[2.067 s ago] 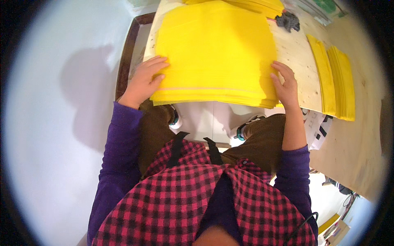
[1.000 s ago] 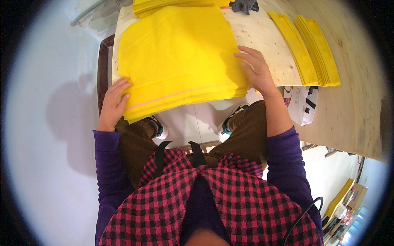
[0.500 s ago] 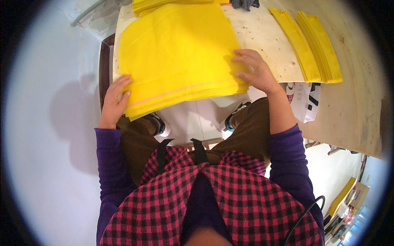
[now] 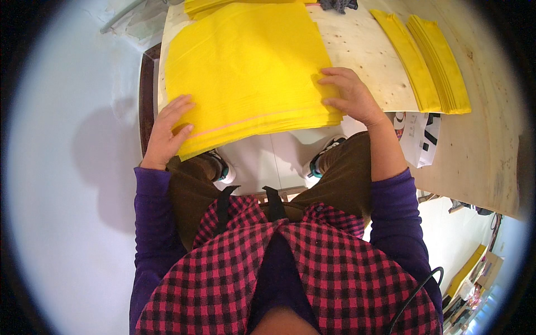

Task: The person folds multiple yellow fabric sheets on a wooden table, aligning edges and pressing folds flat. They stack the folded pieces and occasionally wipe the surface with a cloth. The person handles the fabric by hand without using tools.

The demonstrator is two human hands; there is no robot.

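Observation:
A thick stack of large yellow sheets (image 4: 251,67) lies on a pale plywood table (image 4: 363,56), its near edge hanging over the table's front. My left hand (image 4: 167,131) grips the stack's near left corner, fingers on top. My right hand (image 4: 349,95) rests on the stack's near right corner, fingers spread over the top sheet and the edge.
Two piles of folded yellow strips (image 4: 432,61) lie at the right of the table. A dark grey object (image 4: 338,5) sits at the far edge. A white printed bag (image 4: 419,137) hangs below the table's front. A dark wooden frame (image 4: 148,95) stands at the left.
The view has swung so the stack sits more to the left. My right hand has slid inward along the near edge to the stack's right corner; my left hand stays on the left corner.

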